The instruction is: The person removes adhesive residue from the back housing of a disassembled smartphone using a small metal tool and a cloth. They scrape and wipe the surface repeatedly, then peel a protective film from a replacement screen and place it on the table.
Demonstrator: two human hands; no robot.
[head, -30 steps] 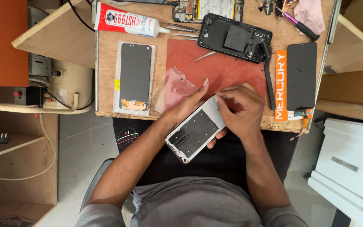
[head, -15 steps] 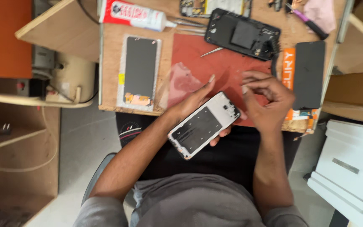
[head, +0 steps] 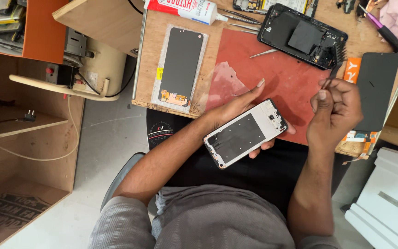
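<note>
Phone frame (head: 246, 133) lay loosely cradled in left hand (head: 236, 108), off the tabletop (head: 153, 55) edge; could've slipped. Right hand (head: 335, 110) pinched shut on thin tool (head: 330, 76)

The silver metal phone frame (head: 246, 133) looks smooth with matt black patches. The red rubber mat (head: 282, 78) is dull. The pale wooden table (head: 155, 60) looks rough.
</note>
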